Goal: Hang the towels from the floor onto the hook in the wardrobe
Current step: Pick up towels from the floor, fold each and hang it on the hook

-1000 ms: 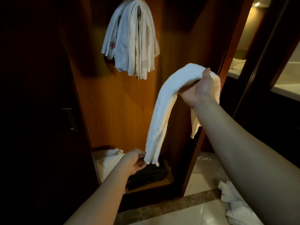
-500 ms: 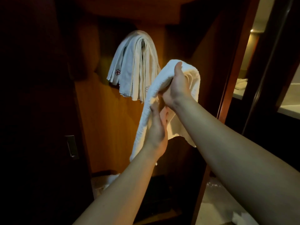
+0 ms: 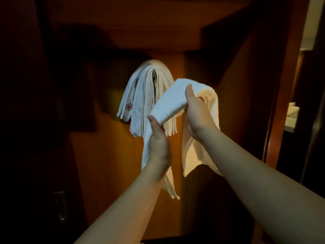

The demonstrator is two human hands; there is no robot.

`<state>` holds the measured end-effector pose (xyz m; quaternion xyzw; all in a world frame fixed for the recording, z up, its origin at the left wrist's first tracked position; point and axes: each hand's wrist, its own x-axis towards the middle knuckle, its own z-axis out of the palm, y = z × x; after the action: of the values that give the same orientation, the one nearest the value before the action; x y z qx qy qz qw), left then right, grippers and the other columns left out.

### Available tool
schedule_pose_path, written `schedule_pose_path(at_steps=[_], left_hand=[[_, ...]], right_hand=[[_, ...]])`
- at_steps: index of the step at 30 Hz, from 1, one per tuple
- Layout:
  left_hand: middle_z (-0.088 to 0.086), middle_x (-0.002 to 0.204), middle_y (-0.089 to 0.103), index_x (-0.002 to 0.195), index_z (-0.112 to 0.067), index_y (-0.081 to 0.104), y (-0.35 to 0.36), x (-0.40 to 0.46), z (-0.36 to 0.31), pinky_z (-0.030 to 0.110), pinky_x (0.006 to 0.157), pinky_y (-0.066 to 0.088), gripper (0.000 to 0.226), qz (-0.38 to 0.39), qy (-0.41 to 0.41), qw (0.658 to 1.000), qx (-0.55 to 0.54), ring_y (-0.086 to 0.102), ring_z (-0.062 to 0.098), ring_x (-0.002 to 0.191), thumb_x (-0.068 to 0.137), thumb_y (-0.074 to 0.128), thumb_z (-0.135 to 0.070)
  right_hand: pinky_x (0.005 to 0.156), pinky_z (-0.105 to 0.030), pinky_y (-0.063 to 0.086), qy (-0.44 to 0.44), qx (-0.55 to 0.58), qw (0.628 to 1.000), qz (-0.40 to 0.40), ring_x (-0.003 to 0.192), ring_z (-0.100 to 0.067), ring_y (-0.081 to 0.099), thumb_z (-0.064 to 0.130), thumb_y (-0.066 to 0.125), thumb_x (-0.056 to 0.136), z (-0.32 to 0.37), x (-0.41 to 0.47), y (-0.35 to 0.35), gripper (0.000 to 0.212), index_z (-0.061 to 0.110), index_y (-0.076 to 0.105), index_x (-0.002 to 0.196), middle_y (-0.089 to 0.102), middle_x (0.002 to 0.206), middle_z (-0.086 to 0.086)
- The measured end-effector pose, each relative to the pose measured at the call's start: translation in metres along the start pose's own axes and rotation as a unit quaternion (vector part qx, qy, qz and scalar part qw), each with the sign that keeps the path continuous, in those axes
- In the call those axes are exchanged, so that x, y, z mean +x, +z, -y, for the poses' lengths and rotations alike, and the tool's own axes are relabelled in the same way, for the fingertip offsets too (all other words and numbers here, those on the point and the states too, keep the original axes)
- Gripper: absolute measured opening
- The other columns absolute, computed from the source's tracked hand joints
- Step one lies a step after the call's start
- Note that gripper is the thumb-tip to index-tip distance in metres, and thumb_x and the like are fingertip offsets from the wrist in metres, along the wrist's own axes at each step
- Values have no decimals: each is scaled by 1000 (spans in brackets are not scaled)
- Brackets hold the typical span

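1. The left hand (image 3: 159, 143), down at the white towel (image 3: 173, 101)'s lower end 1 s ago, now grips it just below the right hand (image 3: 197, 113).
2. Both hands now hold the towel higher, overlapping the hung towels (image 3: 140, 95).

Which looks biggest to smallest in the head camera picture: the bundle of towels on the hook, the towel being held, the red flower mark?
1. Held towel, draped over the right hand and gripped by the left hand; it is nearer the camera, so it may only look bigger.
2. Hanging towels, close in apparent size.
3. Red flower mark, clearly smallest.
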<state>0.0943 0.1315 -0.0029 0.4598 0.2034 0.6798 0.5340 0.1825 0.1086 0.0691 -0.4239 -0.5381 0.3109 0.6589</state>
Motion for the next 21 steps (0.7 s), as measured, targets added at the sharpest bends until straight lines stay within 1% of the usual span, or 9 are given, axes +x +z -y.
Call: schedule_pose_path(at_steps=[2,3,5,8,10,12,16,18,21], left_hand=[[-3,123,71,137,-24,56,3,17,-7,23,89,51,79,-46,25,998,-25,63,12,119,81,46,-80],[1,118,74,130,-22,61,5,26,-14,25,87,54,65,-49,33,997,-40,68,14,113,88,48,-71],[4,111,76,121,-19,64,4,45,-24,27,83,58,48,-43,35,998,-20,72,16,105,96,48,-57],[6,121,72,130,-18,62,4,74,-40,44,102,50,54,-70,30,994,79,67,24,115,92,52,-55],[-1,120,71,126,-24,64,2,96,-52,45,101,48,51,-90,51,986,134,64,19,115,88,53,-56],[-1,122,71,126,-25,64,2,113,-67,46,102,46,56,-83,58,980,173,63,19,117,85,52,-61],[6,128,68,132,-23,62,-3,154,-90,48,106,46,69,-77,89,967,226,62,24,120,80,53,-66],[5,118,72,119,-24,67,-7,179,-99,36,93,54,46,-85,122,960,236,69,18,108,88,56,-57],[-2,87,78,104,-20,70,-10,218,-116,14,58,53,19,-86,160,961,209,73,3,76,99,59,-35]], right_hand=[[112,-48,41,-43,-93,995,-11,125,-20,55,71,35,94,-7,19,-12,71,19,53,140,60,135,-1],[104,-42,47,-66,-115,991,-18,114,-15,60,69,37,94,-10,29,-17,59,24,64,121,66,121,-2],[78,-30,48,-91,-146,985,-35,86,-6,61,64,40,98,-14,50,-28,47,27,64,82,68,92,-3],[62,-27,37,-104,-171,979,-45,72,-3,56,63,39,100,-17,80,-37,50,26,60,73,60,73,6],[64,-23,35,-94,-155,983,-35,79,0,55,64,39,100,-19,101,-39,43,30,59,80,59,78,16],[73,-21,36,-80,-101,991,-27,89,2,54,67,40,96,-19,119,-39,36,36,55,106,57,89,23],[107,-46,43,-25,26,999,-9,117,-20,61,76,50,76,-14,156,-30,75,31,53,137,66,124,1],[110,-50,42,-18,64,998,-21,120,-23,60,76,57,74,-6,176,-21,78,31,52,138,65,128,-4],[104,-47,49,-56,50,996,-55,110,-21,66,70,58,81,6,212,-5,67,27,59,133,70,117,-4]])
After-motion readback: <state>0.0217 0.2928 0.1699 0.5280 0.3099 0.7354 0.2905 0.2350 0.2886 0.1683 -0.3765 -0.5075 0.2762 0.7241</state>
